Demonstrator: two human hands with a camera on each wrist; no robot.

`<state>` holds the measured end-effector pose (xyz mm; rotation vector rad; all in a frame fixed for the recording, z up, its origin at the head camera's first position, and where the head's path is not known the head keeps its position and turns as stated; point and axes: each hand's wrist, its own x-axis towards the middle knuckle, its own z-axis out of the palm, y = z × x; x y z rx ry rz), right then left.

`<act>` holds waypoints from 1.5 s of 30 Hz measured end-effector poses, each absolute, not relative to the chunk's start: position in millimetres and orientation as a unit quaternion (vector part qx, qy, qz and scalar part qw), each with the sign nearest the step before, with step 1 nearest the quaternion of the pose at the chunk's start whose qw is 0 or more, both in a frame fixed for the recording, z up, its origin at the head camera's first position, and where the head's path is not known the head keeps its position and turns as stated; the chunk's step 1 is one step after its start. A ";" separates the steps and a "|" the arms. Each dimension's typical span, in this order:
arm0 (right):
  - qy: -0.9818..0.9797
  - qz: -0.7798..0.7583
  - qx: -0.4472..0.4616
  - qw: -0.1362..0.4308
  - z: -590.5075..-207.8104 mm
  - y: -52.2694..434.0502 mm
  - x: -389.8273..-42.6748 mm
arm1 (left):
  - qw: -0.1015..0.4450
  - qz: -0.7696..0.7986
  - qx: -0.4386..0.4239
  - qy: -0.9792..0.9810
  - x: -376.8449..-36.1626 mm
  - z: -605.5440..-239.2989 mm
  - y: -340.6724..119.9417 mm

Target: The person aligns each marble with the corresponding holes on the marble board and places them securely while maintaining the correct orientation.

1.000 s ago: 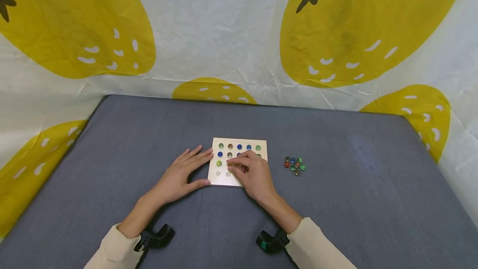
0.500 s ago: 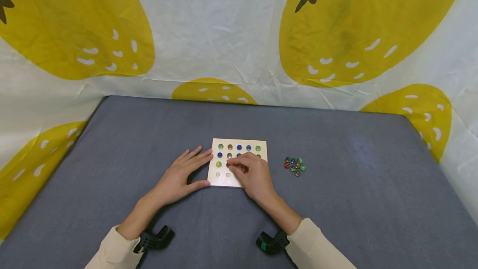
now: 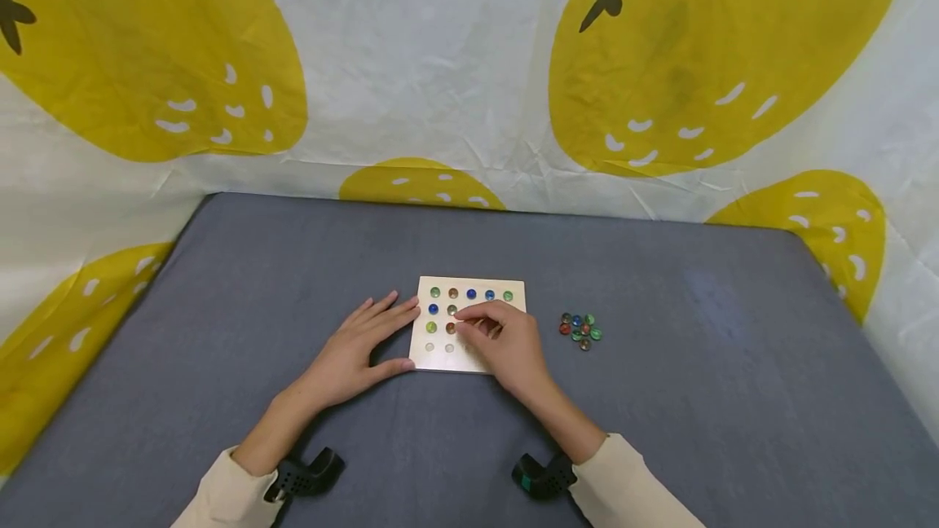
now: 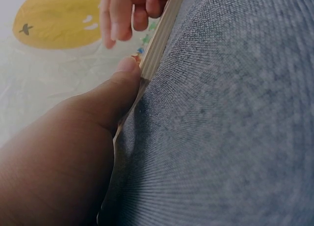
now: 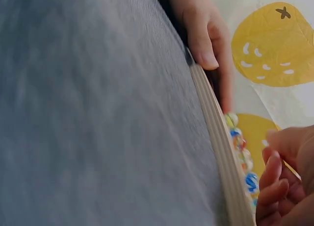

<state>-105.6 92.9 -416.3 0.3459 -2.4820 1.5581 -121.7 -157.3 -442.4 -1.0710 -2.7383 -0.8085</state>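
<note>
A square light-wood board (image 3: 433,361) lies on the grey cloth, with rows of coloured glass marbles set in its hollows. My left hand (image 3: 359,353) lies flat with spread fingers, its fingertips and thumb touching the board's left side. In the left wrist view the thumb (image 4: 110,96) presses at the board's corner. Over the board's right half, my right hand (image 3: 511,345) has thumb and index finger slightly parted, with nothing visible between them. Just left of those fingertips sits a reddish-brown marble (image 3: 451,327) in the third row. The right hand hides several hollows behind it.
A small cluster of loose marbles (image 3: 576,335), green, red, blue and clear, lies on the cloth right of the board. Two hollows without marbles show in the front row. A white curtain (image 3: 440,39) with yellow fruit prints hangs behind the table.
My right fingertips have drawn back to the right from the reddish-brown marble, which now shows fully in its hollow. The left hand keeps its place at the board.
</note>
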 end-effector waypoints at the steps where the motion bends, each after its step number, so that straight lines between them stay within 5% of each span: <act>1: -0.837 0.528 0.109 0.090 -413.5 94.6 -104.7 | 0.045 -0.264 -0.350 -0.898 -121.6 -442.4 -157.2; 24: -0.876 0.459 0.121 0.088 -375.5 177.4 -82.3 | 0.037 -0.262 -0.345 -0.901 -119.7 -445.1 -158.8; 45: -0.894 0.427 0.093 0.099 -396.6 243.1 -80.4 | 0.037 -0.267 -0.346 -0.899 -120.2 -441.6 -156.0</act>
